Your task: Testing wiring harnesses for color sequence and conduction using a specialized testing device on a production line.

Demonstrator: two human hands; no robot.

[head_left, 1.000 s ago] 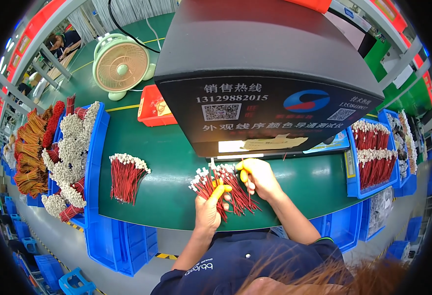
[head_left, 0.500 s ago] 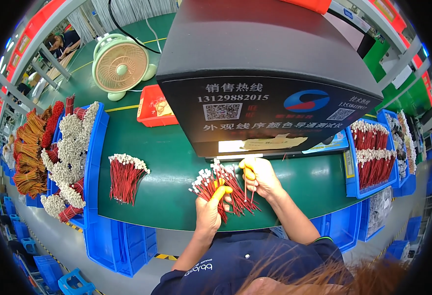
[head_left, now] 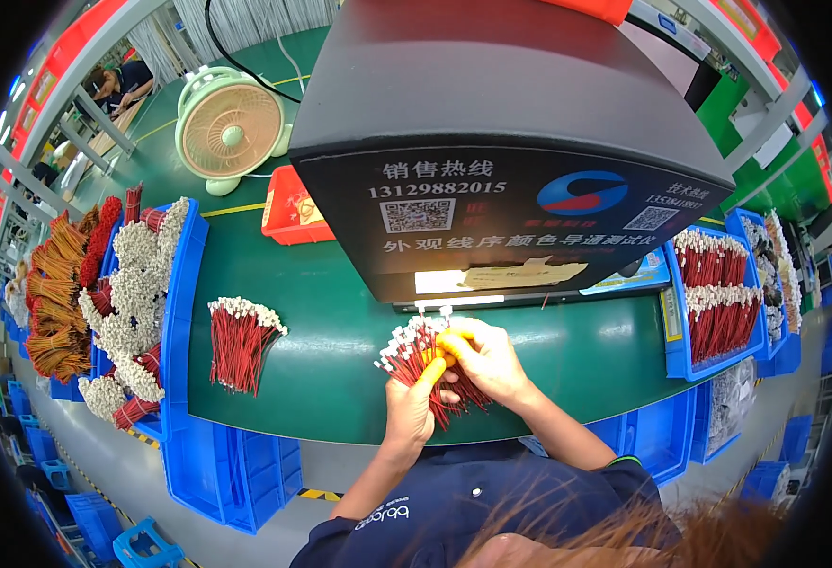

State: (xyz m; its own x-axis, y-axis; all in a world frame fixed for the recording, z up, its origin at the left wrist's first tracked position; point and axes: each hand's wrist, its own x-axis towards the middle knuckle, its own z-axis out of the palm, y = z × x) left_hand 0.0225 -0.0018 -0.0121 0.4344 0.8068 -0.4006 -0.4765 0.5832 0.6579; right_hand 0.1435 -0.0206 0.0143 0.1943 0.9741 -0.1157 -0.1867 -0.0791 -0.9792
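My left hand (head_left: 410, 409) is closed around a bundle of thin red wires (head_left: 402, 365) with small white connectors at their far ends, fanned out over the green table. My right hand (head_left: 492, 362) is at the right side of the bundle, thumb and fingers pinched on wires just below the connectors. Yellow finger covers show on both hands, and the fingertips nearly meet. Just beyond the connectors stands a large black box-shaped machine (head_left: 501, 180) with a lit slot (head_left: 442, 282) low in its front.
A second red wire bundle (head_left: 243, 346) lies on the left of the green table (head_left: 340, 312). Blue bins of wire bundles stand left (head_left: 179, 312) and right (head_left: 678, 331). Behind are a red tray (head_left: 288, 222) and a green fan (head_left: 231, 133). A person (head_left: 124, 83) sits far left.
My right hand has moved left and nearer, from the machine's slot to the bundle. The wire it held by the slot no longer shows there. My left hand has shifted slightly right with the bundle.
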